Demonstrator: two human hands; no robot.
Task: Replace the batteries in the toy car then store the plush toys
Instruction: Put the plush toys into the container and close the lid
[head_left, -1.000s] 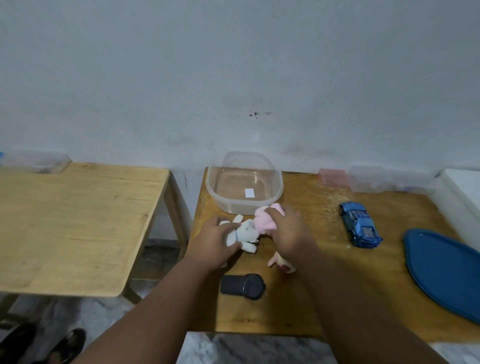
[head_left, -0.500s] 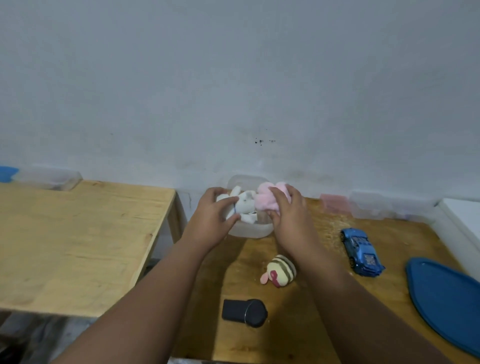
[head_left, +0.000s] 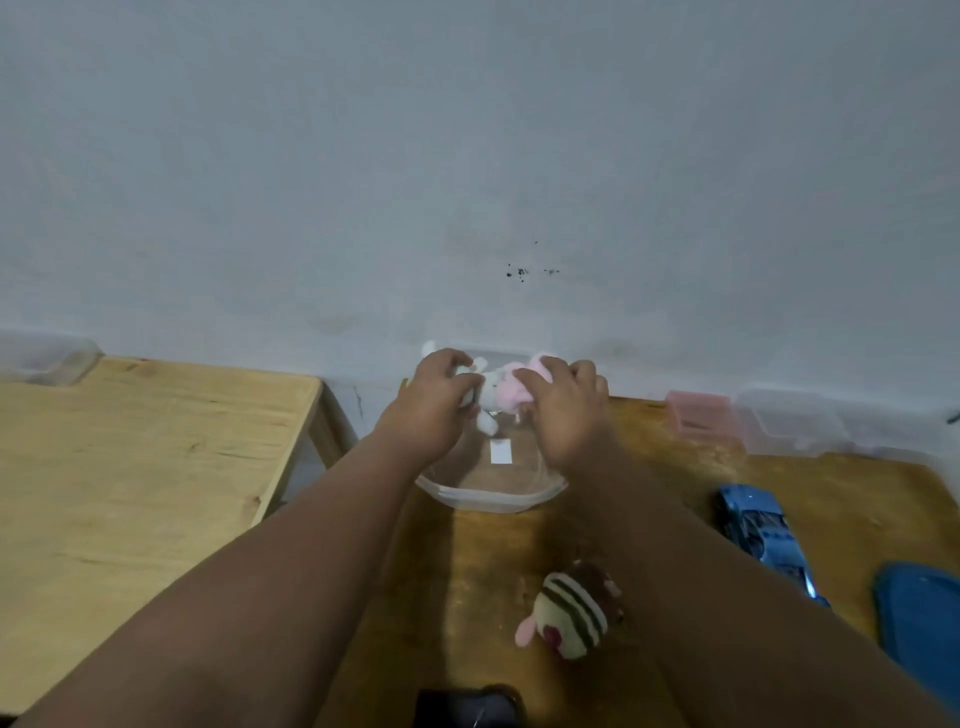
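The left hand (head_left: 434, 402) grips the white plush toy (head_left: 487, 397) and the right hand (head_left: 563, 410) the pink plush toy (head_left: 511, 387) over the clear tub (head_left: 491, 496); both toys look light, soft and compressible, best pinched by the body

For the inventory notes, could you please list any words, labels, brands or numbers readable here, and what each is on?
No text can be read.
White sticker on the clear container: looks blank or too small to read.
Blue toy car: the markings are too blurred to read.
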